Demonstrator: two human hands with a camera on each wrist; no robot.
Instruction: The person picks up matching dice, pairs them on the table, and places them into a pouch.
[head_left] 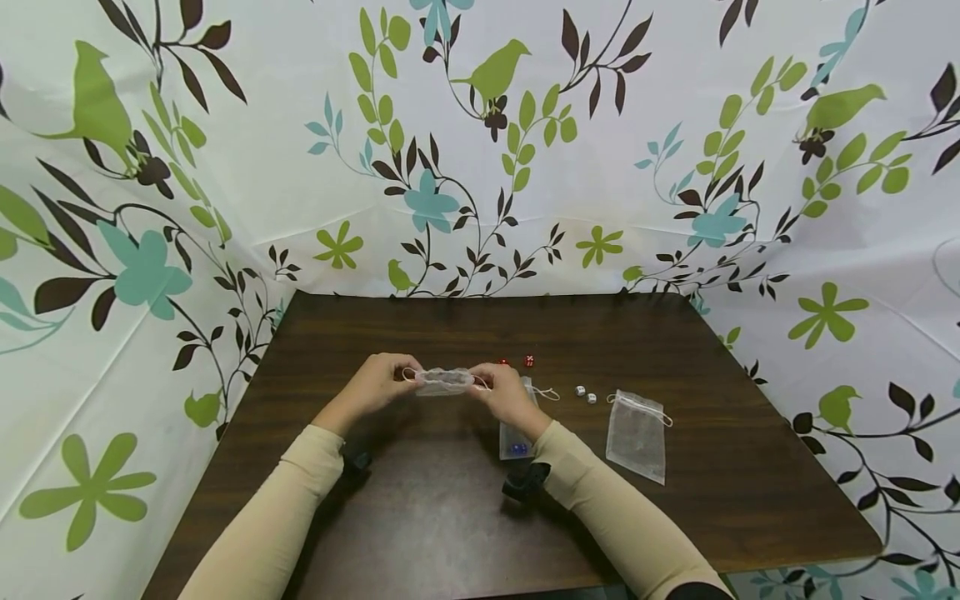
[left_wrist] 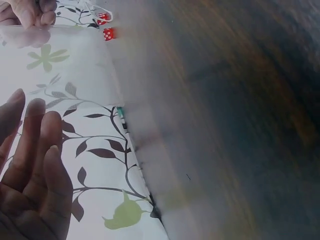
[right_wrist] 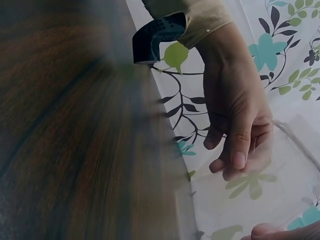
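Observation:
In the head view a sheer white drawstring pouch is stretched between both hands above the table, its mouth ruffled. My left hand grips it at the left end, beside a cord loop. At the right end my right hand pinches it near the other cord. The left wrist view shows the thin pouch fabric hanging above the left hand's spread lower fingers. In the right wrist view the left hand is partly behind the sheer fabric. Whether anything lies inside this pouch cannot be told.
A second sheer pouch with blue dice lies partly under the right forearm. Red dice sit beyond the right hand. White dice lie farther right, beside a flat third pouch. Patterned fabric surrounds the brown table.

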